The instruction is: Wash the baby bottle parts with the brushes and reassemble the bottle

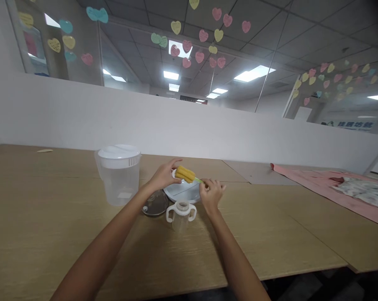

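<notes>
My right hand (212,194) grips the thin green handle of a bottle brush (185,174) with a yellow sponge head. The sponge points left, toward my left hand (163,173). Between the thumb and fingers of that hand is a small white piece (174,173), partly hidden, with the sponge's tip against or inside it. Below both hands stands an open clear baby bottle (181,223) with two white handles, upright on the table. Behind it lies a round white lid or shallow dish (189,195), partly covered by my hands.
A lidded translucent pitcher (119,182) stands at the left. A dark, see-through round lid (156,205) lies between it and the bottle. Pink cloth (320,190) with a patterned fabric on it covers the right side of the wooden table (264,234). A white wall rises behind.
</notes>
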A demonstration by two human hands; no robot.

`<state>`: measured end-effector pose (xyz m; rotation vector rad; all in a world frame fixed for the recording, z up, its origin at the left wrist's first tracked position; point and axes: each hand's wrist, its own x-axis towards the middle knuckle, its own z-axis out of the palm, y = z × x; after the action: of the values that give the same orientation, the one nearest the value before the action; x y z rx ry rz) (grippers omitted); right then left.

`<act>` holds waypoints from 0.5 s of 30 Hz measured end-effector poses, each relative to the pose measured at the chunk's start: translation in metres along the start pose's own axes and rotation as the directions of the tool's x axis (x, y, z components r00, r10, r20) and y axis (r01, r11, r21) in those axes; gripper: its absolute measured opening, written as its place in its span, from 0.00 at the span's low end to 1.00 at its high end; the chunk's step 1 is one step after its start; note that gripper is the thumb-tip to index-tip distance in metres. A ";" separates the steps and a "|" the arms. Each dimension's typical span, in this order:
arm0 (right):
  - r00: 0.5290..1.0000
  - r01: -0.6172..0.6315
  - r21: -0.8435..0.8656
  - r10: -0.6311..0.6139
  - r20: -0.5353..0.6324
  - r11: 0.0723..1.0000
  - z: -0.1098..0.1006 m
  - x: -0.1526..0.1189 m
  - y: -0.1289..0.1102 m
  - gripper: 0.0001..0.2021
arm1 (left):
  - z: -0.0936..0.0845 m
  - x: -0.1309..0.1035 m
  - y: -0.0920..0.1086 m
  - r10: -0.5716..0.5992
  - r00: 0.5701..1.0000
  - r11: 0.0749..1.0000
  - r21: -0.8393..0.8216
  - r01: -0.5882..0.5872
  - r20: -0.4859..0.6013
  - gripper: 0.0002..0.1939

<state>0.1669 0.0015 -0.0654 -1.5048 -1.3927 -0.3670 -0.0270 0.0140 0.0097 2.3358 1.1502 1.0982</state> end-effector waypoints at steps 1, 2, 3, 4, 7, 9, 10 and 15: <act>1.000 -0.006 -0.017 0.006 -0.009 1.000 0.000 0.000 0.000 0.16 | 0.000 0.000 0.002 0.003 1.000 0.999 -0.038 -0.002 0.023 0.39; 0.999 -0.029 -0.033 0.029 -0.022 0.999 -0.001 0.001 0.001 0.15 | 0.000 0.000 0.003 0.003 0.999 0.997 -0.079 0.001 0.051 0.38; 0.998 -0.059 -0.045 0.057 -0.035 0.997 -0.001 0.002 0.002 0.15 | -0.001 0.000 0.004 0.003 0.997 0.993 -0.115 0.006 0.079 0.37; 0.995 -0.086 -0.054 0.083 -0.046 0.995 -0.002 0.003 0.004 0.15 | -0.001 0.000 0.005 0.001 0.995 0.990 -0.138 0.013 0.101 0.36; 0.990 -0.131 -0.070 0.127 -0.063 0.989 -0.002 0.007 0.010 0.16 | -0.006 -0.001 0.002 -0.036 0.991 0.998 -0.050 0.043 0.127 0.36; 0.987 -0.155 -0.077 0.150 -0.065 0.985 -0.002 0.008 0.013 0.16 | -0.011 -0.003 -0.002 -0.125 0.981 0.971 0.223 0.089 0.150 0.36; 0.985 -0.167 -0.080 0.163 -0.062 0.983 -0.002 0.009 0.015 0.17 | -0.013 -0.004 -0.005 -0.194 0.969 0.917 0.380 0.123 0.154 0.35; 0.980 -0.198 -0.091 0.196 -0.032 0.976 0.000 0.009 0.017 0.18 | -0.019 -0.009 -0.026 -0.464 0.881 0.653 0.708 0.270 0.092 0.25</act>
<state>0.1846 0.0096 -0.0659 -1.6945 -1.2098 -0.3282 -0.0581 0.0223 0.0030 2.4249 2.0616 0.1848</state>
